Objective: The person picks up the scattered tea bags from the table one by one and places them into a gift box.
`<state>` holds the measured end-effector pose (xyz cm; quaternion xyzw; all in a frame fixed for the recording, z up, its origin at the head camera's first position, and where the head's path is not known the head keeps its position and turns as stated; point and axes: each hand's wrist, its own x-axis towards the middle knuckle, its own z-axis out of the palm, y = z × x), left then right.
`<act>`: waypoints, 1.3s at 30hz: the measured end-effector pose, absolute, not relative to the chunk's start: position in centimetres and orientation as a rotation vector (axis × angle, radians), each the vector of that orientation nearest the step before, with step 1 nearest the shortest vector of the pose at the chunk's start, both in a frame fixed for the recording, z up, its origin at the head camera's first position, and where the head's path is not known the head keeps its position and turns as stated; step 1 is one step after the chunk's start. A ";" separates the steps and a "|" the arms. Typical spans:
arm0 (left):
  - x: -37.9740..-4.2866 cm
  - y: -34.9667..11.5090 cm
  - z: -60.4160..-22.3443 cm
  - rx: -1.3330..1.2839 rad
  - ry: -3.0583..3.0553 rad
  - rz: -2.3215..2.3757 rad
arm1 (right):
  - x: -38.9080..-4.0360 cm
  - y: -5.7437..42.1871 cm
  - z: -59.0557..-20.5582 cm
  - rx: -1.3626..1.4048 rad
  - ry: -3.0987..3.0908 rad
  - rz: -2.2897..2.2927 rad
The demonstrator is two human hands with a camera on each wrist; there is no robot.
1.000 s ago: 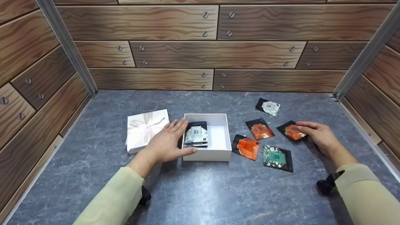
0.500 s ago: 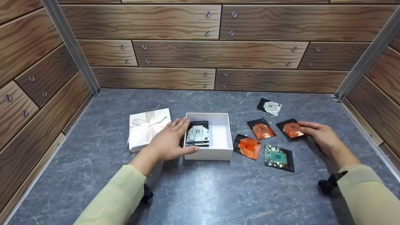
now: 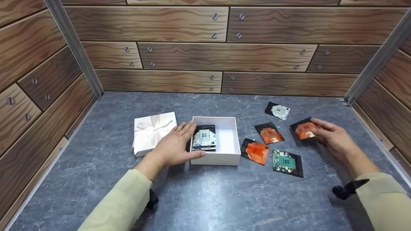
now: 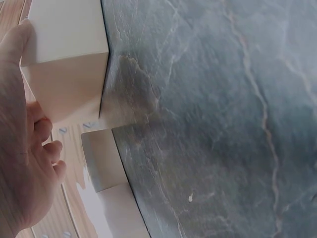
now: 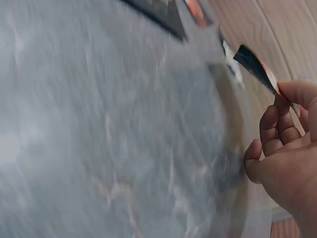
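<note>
An open white box [image 3: 215, 159] stands mid-table with black-and-white sachets [image 3: 204, 136] stacked in its left half; its right half shows bare bottom. My left hand [image 3: 171, 144] rests along the box's left side, fingers straight at the rim and thumb by the front corner. In the left wrist view the thumb and fingers lie against the box wall [image 4: 64, 89]. On the right, my right hand [image 3: 334, 141] pinches an orange-and-black sachet [image 3: 305, 129] by its right edge. The right wrist view shows that sachet [image 5: 257, 67] lifted and slightly bent between thumb and fingers.
Left of the box lies a white lid [image 3: 154, 133] with a ribbon bow. Between the box and my right hand are two orange sachets [image 3: 269, 133] and a green one [image 3: 287, 162]. A black-and-white sachet [image 3: 278, 110] lies farther back. Wood-patterned walls [image 3: 179, 57] enclose the table.
My right hand has picked up the orange sachet's edge and raised it, shifting slightly right and back. My left hand stays at the box. The whole view has shifted a little.
</note>
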<state>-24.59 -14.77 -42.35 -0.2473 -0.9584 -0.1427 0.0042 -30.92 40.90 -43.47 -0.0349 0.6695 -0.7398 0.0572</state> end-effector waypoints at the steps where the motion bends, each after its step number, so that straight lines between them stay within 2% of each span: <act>1: -24.6 -14.8 -42.4 -0.776 -3.001 -0.447 | -30.8 40.5 -43.2 -0.106 2.037 -2.243; 8: -24.6 -14.8 -42.4 -0.764 -3.011 -0.437 | -30.3 35.3 -40.4 -0.121 2.178 -2.186; 18: -24.7 -15.0 -42.4 -0.764 -3.020 -0.425 | -29.1 25.6 -37.3 -0.345 2.399 -1.909; 27: -24.8 -14.8 -42.2 -0.771 -3.016 -0.435 | -28.4 19.1 -37.2 -0.529 2.379 -1.867; 39: -24.5 -14.8 -42.2 -0.762 -3.012 -0.455 | -28.1 13.6 -38.0 -0.638 2.539 -1.557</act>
